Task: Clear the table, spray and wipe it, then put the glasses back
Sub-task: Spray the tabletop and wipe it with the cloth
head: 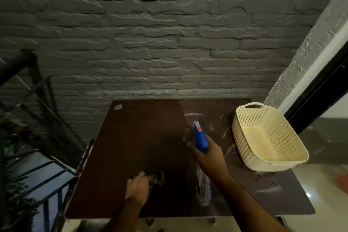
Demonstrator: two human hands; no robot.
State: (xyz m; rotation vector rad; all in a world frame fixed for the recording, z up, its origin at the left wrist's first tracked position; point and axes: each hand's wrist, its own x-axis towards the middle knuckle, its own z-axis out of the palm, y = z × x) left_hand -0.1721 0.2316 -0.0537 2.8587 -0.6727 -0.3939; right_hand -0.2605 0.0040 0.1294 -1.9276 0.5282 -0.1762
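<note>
A dark brown square table fills the lower middle of the view. My right hand grips a spray bottle with a blue trigger head, its nozzle pointing toward the far side; the clear bottle body hangs below my forearm. My left hand holds a dark crumpled cloth against the tabletop near the front. A cream perforated plastic basket sits tilted on the table's right edge, with nothing visible inside. No glasses are in view.
White smears mark the right part of the tabletop. A small scrap lies at the far left corner. A grey stone wall stands directly behind. A metal railing runs along the left.
</note>
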